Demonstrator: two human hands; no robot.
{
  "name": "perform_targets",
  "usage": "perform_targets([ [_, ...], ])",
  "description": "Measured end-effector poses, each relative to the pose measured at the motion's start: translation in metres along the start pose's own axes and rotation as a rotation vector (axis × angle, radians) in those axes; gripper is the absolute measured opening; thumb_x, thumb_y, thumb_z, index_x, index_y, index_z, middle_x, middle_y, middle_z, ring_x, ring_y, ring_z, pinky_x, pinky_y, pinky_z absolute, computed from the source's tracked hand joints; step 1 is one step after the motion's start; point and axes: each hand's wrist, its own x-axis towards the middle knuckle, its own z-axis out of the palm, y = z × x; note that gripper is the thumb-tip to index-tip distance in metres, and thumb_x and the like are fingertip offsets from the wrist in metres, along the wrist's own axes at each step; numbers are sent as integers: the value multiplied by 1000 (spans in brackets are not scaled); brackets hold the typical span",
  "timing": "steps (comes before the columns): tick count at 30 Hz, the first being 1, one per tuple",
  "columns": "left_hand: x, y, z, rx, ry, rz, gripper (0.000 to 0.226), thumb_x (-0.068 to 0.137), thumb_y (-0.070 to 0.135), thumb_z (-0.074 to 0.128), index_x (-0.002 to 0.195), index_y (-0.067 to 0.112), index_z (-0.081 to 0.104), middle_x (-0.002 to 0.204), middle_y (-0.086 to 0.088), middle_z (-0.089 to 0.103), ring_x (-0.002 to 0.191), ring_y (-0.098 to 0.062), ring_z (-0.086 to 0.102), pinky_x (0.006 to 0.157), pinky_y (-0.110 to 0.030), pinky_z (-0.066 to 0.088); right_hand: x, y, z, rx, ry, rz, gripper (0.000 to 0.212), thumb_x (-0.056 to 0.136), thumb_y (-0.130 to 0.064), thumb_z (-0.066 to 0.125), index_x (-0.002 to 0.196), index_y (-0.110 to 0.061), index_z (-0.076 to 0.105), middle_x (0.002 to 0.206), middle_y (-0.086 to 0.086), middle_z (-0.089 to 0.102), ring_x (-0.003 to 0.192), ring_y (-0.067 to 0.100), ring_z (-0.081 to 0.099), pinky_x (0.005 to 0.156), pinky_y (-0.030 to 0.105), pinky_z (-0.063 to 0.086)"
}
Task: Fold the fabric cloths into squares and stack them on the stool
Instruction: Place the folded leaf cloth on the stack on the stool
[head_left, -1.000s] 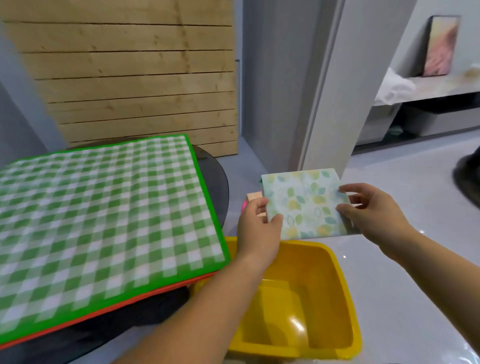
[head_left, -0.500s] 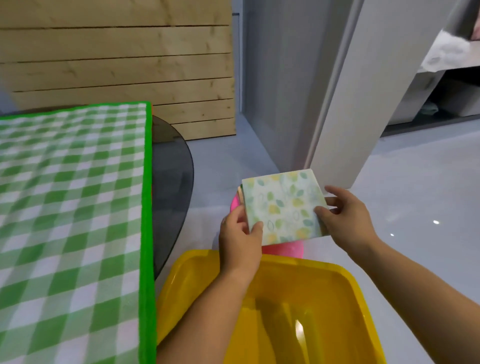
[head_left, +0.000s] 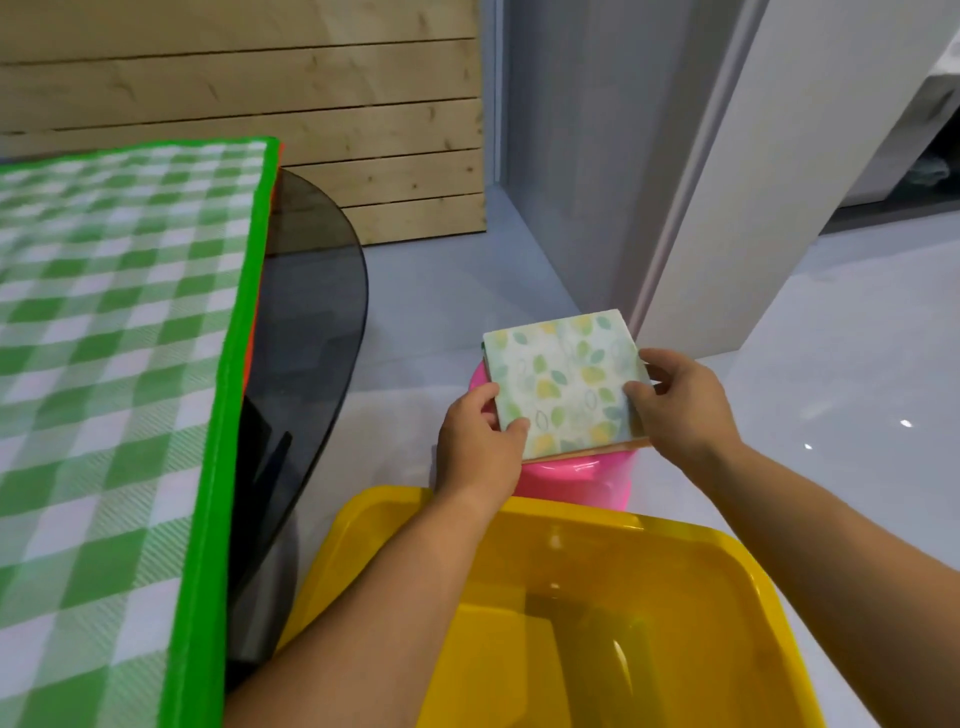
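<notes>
The left grip (head_left: 480, 441) and the right grip (head_left: 675, 405) are closed on opposite edges of the folded leaf-print cloth (head_left: 566, 384); just below them a pink stool (head_left: 576, 480) is seen.

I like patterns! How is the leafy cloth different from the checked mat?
The leafy cloth is small and folded; the checked mat is big and flat. The left hand and right hand hold the leafy cloth over the stool; the checked mat lies on the table. Both show green.
</notes>
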Motion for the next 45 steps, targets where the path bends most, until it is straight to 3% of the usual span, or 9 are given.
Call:
perform_targets([
  [4, 2, -6, 4, 48, 10, 12, 50, 91, 18, 72, 138, 20, 56, 129, 1, 64, 116, -17, 62, 99, -42, 55, -2, 7, 5, -77, -13, -22, 42, 96, -20, 58, 138, -17, 53, 124, 0, 64, 100, 19, 62, 84, 38, 56],
  [14, -7, 6, 1, 144, 1, 66, 46, 95, 25, 65, 140, 24, 52, 139, 4, 56, 126, -18, 54, 99, -43, 55, -22, 5, -5, -92, 12, -5, 50, 97, -30, 59, 143, -17, 45, 139, 1, 56, 120, 23, 56, 96, 44, 51],
  [19, -42, 29, -14, 92, 48, 56, 42, 98, 26, 61, 140, 24, 51, 141, 2, 54, 127, -20, 54, 102, -41, 52, -55, -18, -39, -101, 66, -47, 47, 95, -32, 63, 137, -16, 51, 135, 2, 59, 115, 20, 58, 95, 40, 51],
  [28, -175, 110, -53, -144, -61, 137, 32, 101, 26, 57, 132, 24, 54, 137, 4, 57, 124, -12, 54, 103, -34, 50, -163, -109, -122, -87, 82, -176, 27, 95, -28, 62, 118, -14, 68, 114, 2, 69, 99, 15, 62, 86, 31, 48],
  [35, -216, 153, -166, -6, -63, 294, 33, 97, 32, 57, 130, 25, 54, 131, 4, 56, 119, -14, 55, 103, -38, 47, -244, -203, -138, -129, -67, -354, 17, 93, -29, 64, 106, -21, 71, 99, -9, 71, 90, 2, 65, 81, 23, 51],
  [38, -218, 150, -239, 89, -56, 323, 35, 98, 32, 58, 132, 24, 54, 129, 5, 56, 119, -13, 55, 100, -33, 48, -275, -245, -119, -161, -187, -455, 13, 92, -29, 65, 104, -24, 70, 100, -12, 71, 93, 3, 66, 89, 28, 53],
  [41, -218, 127, -313, 314, -58, 352, 33, 98, 35, 59, 128, 24, 56, 122, 9, 58, 113, -9, 57, 96, -31, 50, -298, -278, -87, -196, -307, -546, 13, 91, -33, 66, 104, -31, 68, 101, -18, 69, 96, -3, 64, 93, 27, 52],
  [45, -220, 86, -404, 616, -88, 320, 30, 94, 38, 63, 122, 25, 61, 119, 10, 62, 110, -7, 59, 93, -25, 49, -324, -312, -30, -277, -441, -638, 26, 90, -41, 66, 114, -32, 66, 111, -21, 64, 99, -8, 56, 90, 16, 46],
])
